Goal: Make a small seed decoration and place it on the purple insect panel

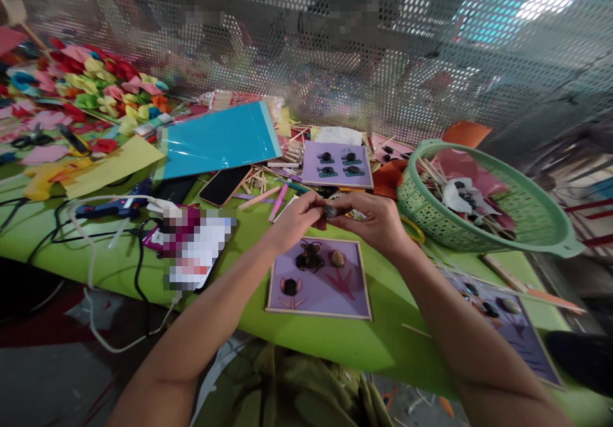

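A small round grey pebble [330, 211] is pinched between the fingertips of both hands above the table. My left hand [302, 216] closes on it from the left, and my right hand [372, 219] meets it from the other side. Just below them lies a purple framed board [316, 298]. On that board sit a dark pebble [290, 287] with pink paper pieces, a brown pebble [338, 258] above a pink paper shape, and a dark insect-like figure [310, 258].
At right stands a green plastic basket [431, 232] of scraps; another purple board [522, 344] lies below it. Behind my hands is a board with dark pebbles [311, 175]. Glue guns [112, 208], cables, phones, a blue sheet [215, 140] and colourful paper pieces [108, 89] crowd the left.
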A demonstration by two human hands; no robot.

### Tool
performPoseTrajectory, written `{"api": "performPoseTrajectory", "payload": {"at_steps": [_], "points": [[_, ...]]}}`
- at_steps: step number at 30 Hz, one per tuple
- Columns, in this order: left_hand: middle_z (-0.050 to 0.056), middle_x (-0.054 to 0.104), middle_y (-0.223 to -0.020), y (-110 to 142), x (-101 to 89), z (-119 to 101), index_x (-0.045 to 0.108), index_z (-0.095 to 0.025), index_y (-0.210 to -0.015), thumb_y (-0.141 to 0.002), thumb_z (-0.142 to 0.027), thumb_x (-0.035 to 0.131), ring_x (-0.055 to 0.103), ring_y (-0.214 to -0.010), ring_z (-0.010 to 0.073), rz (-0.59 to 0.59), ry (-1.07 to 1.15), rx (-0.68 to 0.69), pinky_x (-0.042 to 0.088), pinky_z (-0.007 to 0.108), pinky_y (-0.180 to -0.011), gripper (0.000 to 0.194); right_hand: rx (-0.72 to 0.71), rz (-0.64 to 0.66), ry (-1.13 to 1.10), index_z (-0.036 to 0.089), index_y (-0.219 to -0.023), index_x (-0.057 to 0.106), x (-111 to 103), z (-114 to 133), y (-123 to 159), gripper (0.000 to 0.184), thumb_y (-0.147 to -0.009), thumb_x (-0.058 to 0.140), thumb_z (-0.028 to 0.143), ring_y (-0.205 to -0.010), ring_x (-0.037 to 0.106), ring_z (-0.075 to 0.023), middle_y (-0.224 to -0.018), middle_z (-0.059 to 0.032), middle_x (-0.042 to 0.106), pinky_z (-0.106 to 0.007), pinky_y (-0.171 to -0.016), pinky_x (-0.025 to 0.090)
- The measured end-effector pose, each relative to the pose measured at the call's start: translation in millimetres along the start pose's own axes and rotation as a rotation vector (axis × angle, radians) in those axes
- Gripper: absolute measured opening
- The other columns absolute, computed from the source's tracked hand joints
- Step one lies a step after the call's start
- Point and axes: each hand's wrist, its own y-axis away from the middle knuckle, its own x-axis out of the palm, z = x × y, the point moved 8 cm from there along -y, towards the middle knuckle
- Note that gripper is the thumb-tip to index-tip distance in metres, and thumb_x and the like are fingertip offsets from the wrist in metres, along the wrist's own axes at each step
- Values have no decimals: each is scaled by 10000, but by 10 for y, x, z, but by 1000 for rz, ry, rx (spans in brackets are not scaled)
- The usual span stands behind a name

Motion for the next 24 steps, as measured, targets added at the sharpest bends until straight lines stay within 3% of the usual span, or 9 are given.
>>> {"api": "performPoseTrajectory", "payload": {"at_steps": [6,12,24], "points": [[-19,582,-767,4,6,-21,559,-182,-861,-934,-204,544,586,-702,108,11,-37,10,454,255,-693,78,37,-1,-26,258,-1015,822,-8,-36,-4,185,-836,790,224,-876,778,-229,-963,-43,827,-340,-809,611],[14,641,-862,-10,-13,-31,598,-184,-921,-938,-348,630,624,-812,143,85,-95,26,488,283,-747,168,66,-8,-99,237,-1013,823,-12,-49,-4,172,-850,797,286,-800,769,-221,-929,-60,824,-350,-764,617],[8,648,-822,-11,-21,-26,567,-189,-909,-971,-297,575,646,-782,137,63,-172,50,473,271,-731,124,73,4,-68,252,-1007,826,-27,-41,-6,170,-841,794,266,-861,777,-245,-953,-58,828,-365,-796,617]]}}
